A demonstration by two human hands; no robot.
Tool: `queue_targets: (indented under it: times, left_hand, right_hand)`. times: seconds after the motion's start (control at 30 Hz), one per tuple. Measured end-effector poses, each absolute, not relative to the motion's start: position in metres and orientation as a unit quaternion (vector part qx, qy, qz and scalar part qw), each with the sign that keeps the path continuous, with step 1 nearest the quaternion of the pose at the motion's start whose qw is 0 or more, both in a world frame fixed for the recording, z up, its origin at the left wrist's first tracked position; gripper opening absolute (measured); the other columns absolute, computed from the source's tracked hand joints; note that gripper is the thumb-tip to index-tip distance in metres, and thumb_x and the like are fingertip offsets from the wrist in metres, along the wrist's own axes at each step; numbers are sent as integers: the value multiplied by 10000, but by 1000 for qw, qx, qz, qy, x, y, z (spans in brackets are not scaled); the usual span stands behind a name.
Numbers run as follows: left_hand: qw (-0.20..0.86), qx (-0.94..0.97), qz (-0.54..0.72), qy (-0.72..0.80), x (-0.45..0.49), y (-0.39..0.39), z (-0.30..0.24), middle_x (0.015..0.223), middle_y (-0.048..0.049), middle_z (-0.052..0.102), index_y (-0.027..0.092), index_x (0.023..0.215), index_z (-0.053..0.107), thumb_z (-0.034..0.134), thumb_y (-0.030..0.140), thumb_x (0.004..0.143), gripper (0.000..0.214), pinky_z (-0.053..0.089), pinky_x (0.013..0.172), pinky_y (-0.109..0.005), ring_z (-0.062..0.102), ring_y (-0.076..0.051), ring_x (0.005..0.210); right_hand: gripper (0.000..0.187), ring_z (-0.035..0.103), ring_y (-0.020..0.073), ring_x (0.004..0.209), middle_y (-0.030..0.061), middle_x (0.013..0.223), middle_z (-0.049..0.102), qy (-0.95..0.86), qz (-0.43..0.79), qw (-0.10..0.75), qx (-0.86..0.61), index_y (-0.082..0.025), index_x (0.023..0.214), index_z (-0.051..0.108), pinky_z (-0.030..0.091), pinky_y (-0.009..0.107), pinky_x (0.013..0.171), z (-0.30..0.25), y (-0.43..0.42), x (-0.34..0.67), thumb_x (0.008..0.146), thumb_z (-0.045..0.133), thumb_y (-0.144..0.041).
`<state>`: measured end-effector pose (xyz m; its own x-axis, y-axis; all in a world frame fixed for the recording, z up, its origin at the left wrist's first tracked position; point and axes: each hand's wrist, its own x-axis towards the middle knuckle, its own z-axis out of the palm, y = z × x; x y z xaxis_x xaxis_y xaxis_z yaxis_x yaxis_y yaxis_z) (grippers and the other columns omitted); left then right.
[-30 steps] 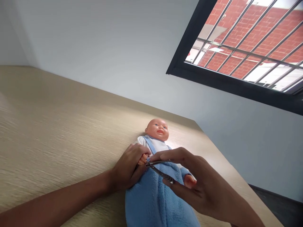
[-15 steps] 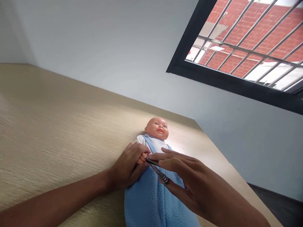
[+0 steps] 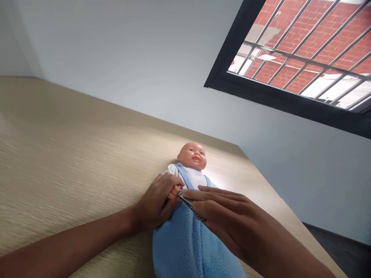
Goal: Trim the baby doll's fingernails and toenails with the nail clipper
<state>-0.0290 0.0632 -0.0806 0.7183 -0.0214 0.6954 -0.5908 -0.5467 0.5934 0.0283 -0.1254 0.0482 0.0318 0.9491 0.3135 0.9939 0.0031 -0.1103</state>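
A baby doll (image 3: 191, 156) in a white top and a blue fleece garment (image 3: 185, 243) lies face up on the wooden table. My left hand (image 3: 160, 199) is closed around the doll's arm, with the small orange-pink doll hand (image 3: 174, 192) showing past my fingers. A metal nail clipper (image 3: 187, 200) is gripped in my right hand (image 3: 232, 212), its jaw end at the doll's fingers. The clipper's lever looks pressed down. My fingers partly cover its handle, and whether the jaws touch the doll's fingers I cannot tell.
The pale wood table (image 3: 72, 154) runs along a grey-white wall (image 3: 130, 58) and ends in an edge at the right. Up on the right is a dark-framed window (image 3: 278, 96) with metal bars. Dark floor (image 3: 342, 247) shows beyond the table's right edge.
My right thumb has closed toward the fingers, and the clipper's spread lever has come down against its body. The left hand and the doll stay in place.
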Motion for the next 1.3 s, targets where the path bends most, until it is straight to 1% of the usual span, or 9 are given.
queue_targets:
  times: [0.17, 0.27, 0.4, 0.53, 0.67, 0.83, 0.93, 1.1, 1.3]
  left_hand:
    - [442, 814, 325, -188, -30, 64, -81, 1002, -75, 614, 184, 1114, 499, 415, 269, 977, 182, 418, 850, -373, 553, -220, 917]
    - [443, 813, 328, -185, -29, 64, -83, 998, -67, 612, 187, 1111, 498, 425, 256, 968, 175, 417, 854, -368, 554, -216, 916]
    - [441, 816, 329, -178, -29, 63, -84, 989, -61, 613, 192, 1104, 500, 435, 221, 948, 171, 425, 857, -361, 558, -211, 915]
    - [434, 817, 332, -184, -28, 63, -83, 995, -72, 612, 185, 1107, 499, 429, 234, 949, 180, 430, 855, -368, 554, -219, 918]
    - [435, 815, 332, -189, -28, 64, -83, 989, -76, 606, 180, 1107, 508, 416, 243, 955, 188, 420, 846, -371, 547, -223, 910]
    - [439, 815, 327, -188, -28, 64, -84, 991, -69, 602, 180, 1097, 508, 431, 231, 951, 172, 408, 846, -368, 546, -218, 912]
    - [439, 814, 328, -190, -28, 64, -85, 994, -71, 604, 181, 1093, 513, 434, 240, 950, 173, 408, 847, -369, 546, -221, 915]
    - [440, 813, 328, -193, -27, 64, -83, 993, -65, 604, 181, 1088, 513, 448, 232, 940, 170, 409, 849, -363, 545, -217, 912]
    - [441, 812, 332, -189, -28, 64, -84, 1006, -67, 605, 181, 1108, 504, 439, 222, 938, 187, 406, 852, -361, 548, -218, 920]
  right_hand:
    - [271, 705, 225, 1088, 95, 1206, 712, -706, -89, 123, -691, -169, 1136, 615, 595, 354, 953, 48, -124, 20, 987, 416, -61]
    - [323, 713, 242, 1068, 99, 1215, 709, -705, -103, 87, -697, -176, 1100, 639, 597, 390, 963, 49, -124, 12, 967, 381, -34]
    - [304, 741, 264, 975, 112, 1144, 734, -704, -123, 63, -697, -200, 1091, 648, 628, 377, 881, 53, -122, 4, 952, 420, -55]
    - [282, 745, 230, 919, 69, 1085, 746, -688, -106, 108, -710, -220, 1144, 592, 630, 344, 805, 52, -124, 8, 962, 426, -82]
    - [368, 722, 169, 737, -6, 1013, 741, -630, -44, 149, -761, -282, 1203, 520, 587, 271, 582, 46, -130, 22, 887, 484, -97]
    - [338, 714, 182, 804, -22, 973, 740, -627, -8, 152, -764, -287, 1075, 569, 588, 304, 689, 41, -130, 32, 817, 541, -70]
    - [305, 726, 186, 815, -3, 980, 749, -643, -25, 156, -749, -269, 1038, 609, 590, 313, 739, 41, -128, 31, 829, 554, -54]
    - [181, 726, 173, 764, -6, 824, 739, -655, -43, 165, -736, -249, 935, 632, 587, 286, 720, 45, -127, 28, 912, 534, -99]
    - [154, 725, 163, 776, 4, 875, 738, -673, -52, 166, -718, -228, 924, 610, 568, 280, 716, 43, -127, 29, 1014, 490, -192]
